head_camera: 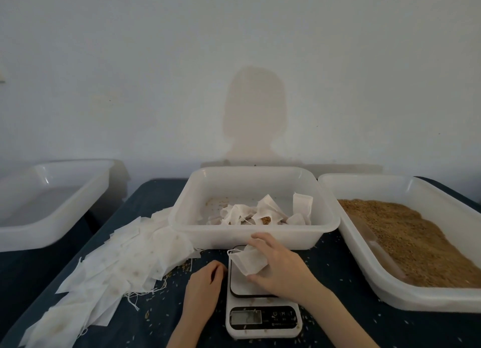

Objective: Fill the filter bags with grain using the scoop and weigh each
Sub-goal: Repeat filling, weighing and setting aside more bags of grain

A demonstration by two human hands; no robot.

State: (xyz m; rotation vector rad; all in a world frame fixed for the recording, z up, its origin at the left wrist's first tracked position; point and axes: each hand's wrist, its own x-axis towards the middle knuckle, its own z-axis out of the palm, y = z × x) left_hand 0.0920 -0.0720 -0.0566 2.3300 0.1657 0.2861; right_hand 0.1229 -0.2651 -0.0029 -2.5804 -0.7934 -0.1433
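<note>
My right hand (pixel 278 264) holds a white filter bag (pixel 248 261) between thumb and fingers over the platform of the white kitchen scale (pixel 260 311). Left of the scale, my left hand (pixel 205 280) rests on the dark table with its fingers loosely curled, holding nothing. A pile of flat empty filter bags (pixel 125 264) spreads across the table at the left. The middle white tub (pixel 255 233) holds several filled bags. At the right, a tub (pixel 406 290) of brown grain (pixel 416 238) has a clear scoop (pixel 374 246) lying along its left wall.
A third white tub (pixel 52 207) stands at the far left, off the table's edge, on a lower surface. Loose grains are scattered over the dark tabletop (pixel 333 274) around the scale. A pale wall closes off the back.
</note>
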